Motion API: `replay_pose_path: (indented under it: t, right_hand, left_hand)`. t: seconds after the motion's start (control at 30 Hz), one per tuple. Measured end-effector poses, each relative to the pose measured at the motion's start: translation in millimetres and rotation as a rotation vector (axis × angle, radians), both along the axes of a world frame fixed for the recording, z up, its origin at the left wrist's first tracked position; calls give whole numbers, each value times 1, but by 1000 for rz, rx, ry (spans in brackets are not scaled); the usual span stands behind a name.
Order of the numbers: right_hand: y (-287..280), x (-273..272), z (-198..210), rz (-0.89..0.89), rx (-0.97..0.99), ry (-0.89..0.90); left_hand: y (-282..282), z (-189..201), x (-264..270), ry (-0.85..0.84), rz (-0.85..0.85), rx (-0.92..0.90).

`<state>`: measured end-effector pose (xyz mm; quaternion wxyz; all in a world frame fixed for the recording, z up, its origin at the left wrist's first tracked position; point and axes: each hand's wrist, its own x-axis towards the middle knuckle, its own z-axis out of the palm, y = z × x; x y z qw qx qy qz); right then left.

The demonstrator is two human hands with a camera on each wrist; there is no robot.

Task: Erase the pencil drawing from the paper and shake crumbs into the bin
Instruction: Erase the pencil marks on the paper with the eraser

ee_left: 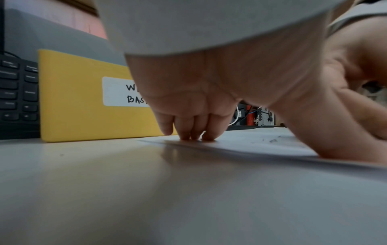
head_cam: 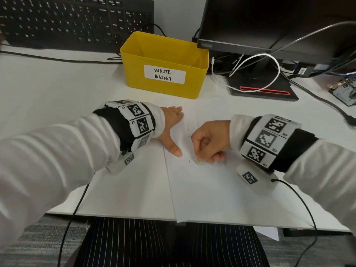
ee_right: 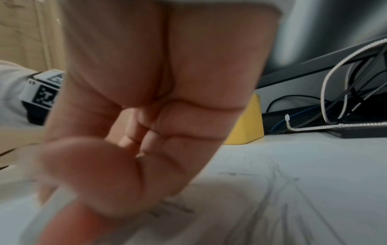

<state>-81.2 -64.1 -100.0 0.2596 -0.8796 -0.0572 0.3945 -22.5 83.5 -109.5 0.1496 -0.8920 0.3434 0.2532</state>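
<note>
A white sheet of paper lies on the desk with faint pencil lines near its far edge; those pencil lines show blurred in the right wrist view. My left hand lies flat on the paper's left edge, fingers straight and pressing down. My right hand is curled and pinches a small white eraser against the paper, just right of my left thumb. The yellow bin labelled WASTE BASKET stands behind the paper, open on top.
A black keyboard leans at the back left. A monitor with its stand and tangled cables fills the back right. The desk's front edge runs close to my lap; the paper overhangs it slightly.
</note>
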Motion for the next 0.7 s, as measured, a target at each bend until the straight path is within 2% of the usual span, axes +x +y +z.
replay_pose_path:
  t: [0.13,0.23,0.3,0.53,0.6,0.7]
  right_hand:
    - [1,2,4,57,-47,82]
    - [3,12,3,-55,-16,-55]
    - [1,12,0,-73,-4,-85]
    - [-3,-1,6,97,-74,140]
    - [-5,7,7,20,-46,67]
    - [-13,31,5,-291,34,-238]
  left_hand:
    - [-1,0,-2,9,1,-1]
    - [0,0,-3,11,15,-10]
    - [0,-1,-3,16,16,-18]
    - [0,-4,1,20,18,-27]
    - [0,-2,0,13,20,-39]
    - [1,-1,1,7,24,-36]
